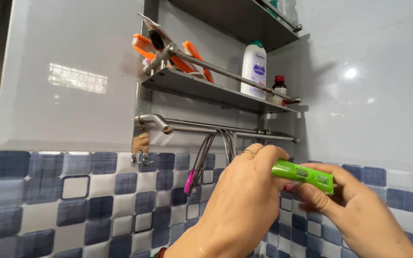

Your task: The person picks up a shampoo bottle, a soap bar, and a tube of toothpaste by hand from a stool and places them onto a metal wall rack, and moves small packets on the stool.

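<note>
Green tube (303,175) held level between both hands, just below the steel wall rack (206,91).

Left hand (244,200) wrapped over one end, fingers clenched around it; right hand (347,205) pinching the other end between thumb and fingertips. Probably light and soft-walled, likely to dent under a squeeze, glossy and maybe slick. Best gripped near the stiffer ends. Up on the shelf: white bottle (254,68), small dark bottle (278,89), orange toothbrushes (194,57).

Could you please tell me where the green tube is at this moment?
In the head view, the green tube sits lower right, held between the left hand and right hand, just below the steel wall rack's rail.
</note>
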